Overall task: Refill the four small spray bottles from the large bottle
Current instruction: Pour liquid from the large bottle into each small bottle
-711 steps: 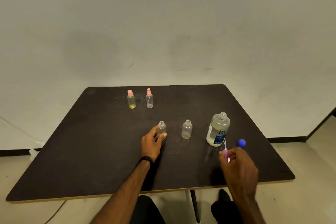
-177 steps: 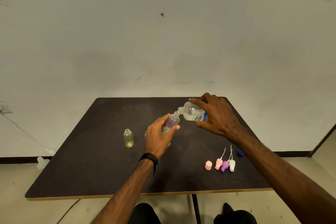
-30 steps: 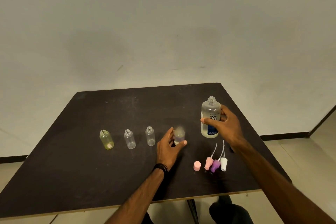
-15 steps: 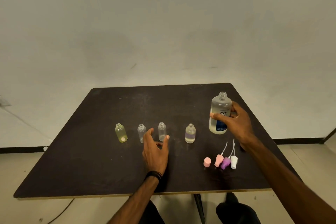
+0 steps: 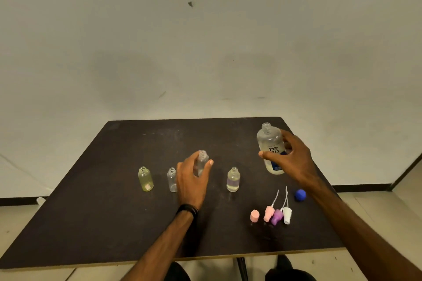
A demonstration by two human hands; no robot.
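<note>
Third small bottle (image 5: 201,163) newly lifted upright in left-hand fingers (image 5: 209,163); right-hand fingers (image 5: 265,155) round upright large bottle (image 5: 271,148).

Bare room, looks like a plain test/recording space – blank scuffed off-white wall (image 5: 205,41), dark baseboard (image 5: 360,187), pale tiled floor (image 5: 388,210). One dark square table (image 5: 102,223) on a single metal leg (image 5: 242,269) – no other furniture visible.
</note>
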